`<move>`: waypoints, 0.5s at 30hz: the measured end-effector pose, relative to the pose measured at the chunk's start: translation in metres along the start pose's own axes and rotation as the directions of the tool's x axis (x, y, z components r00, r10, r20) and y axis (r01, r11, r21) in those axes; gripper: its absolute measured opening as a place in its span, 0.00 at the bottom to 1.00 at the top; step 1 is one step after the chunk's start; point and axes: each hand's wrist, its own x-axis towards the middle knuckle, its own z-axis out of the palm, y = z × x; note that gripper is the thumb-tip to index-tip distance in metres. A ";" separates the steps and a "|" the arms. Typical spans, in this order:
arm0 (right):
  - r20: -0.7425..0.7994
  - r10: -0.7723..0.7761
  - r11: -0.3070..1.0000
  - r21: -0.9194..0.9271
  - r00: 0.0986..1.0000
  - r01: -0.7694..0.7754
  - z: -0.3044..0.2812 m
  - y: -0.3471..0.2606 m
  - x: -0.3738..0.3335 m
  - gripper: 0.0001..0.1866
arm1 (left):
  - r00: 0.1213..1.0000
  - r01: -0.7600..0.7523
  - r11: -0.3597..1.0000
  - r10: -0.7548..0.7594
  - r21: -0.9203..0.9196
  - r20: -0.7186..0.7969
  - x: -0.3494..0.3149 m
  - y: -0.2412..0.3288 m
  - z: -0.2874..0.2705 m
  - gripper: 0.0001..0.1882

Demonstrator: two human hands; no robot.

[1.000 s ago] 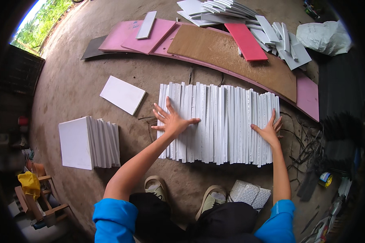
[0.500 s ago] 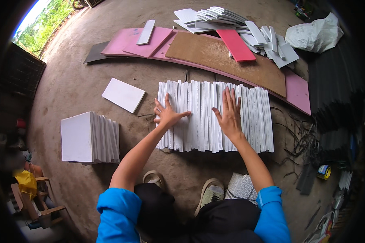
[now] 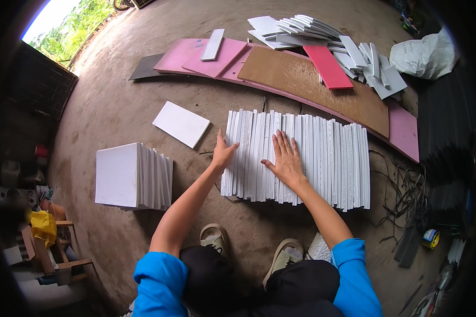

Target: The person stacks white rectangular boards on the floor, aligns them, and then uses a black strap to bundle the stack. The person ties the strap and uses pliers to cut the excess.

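A long row of thin white boards (image 3: 333, 164) stands on edge on the floor in front of me, packed face to face. My right hand (image 3: 287, 164) lies flat across the top edges, left of the row's middle, fingers stretched and thumb apart. At the row's left end is my left hand (image 3: 224, 154), its thumb over the top edges and its other fingers along the outer side. That hand is open against the end board; its lower fingers are partly hidden. Left of the row stands a smaller block of white boards (image 3: 117, 174), and a single white board (image 3: 181, 124) lies flat behind it.
Beyond the row lie pink sheets (image 3: 180, 53), a brown board (image 3: 307, 84) and a red board (image 3: 327, 66). Behind them is a loose pile of white pieces (image 3: 307, 27). A white sack (image 3: 426, 53), dark straps (image 3: 399, 195) and a tape roll (image 3: 430, 239) are at right.
My left hand has shifted from atop the boards to the row's left end, its fingers less spread. The right hand has slid left along the row. The whole view has shifted slightly.
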 end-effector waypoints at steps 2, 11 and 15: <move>-0.054 0.020 1.000 0.017 0.998 -0.019 -0.001 -0.010 0.007 0.45 | 0.994 -0.032 0.993 0.043 -0.112 0.102 0.008 -0.015 -0.019 0.37; -0.139 0.020 0.997 0.072 0.990 -0.010 -0.011 -0.036 0.026 0.45 | 0.943 0.213 0.892 -0.081 -0.399 0.323 -0.009 -0.001 -0.032 0.39; -0.114 -0.106 0.993 0.046 0.988 0.111 -0.002 -0.071 0.033 0.43 | 0.940 0.203 0.850 -0.030 -0.487 0.340 -0.012 -0.004 -0.030 0.42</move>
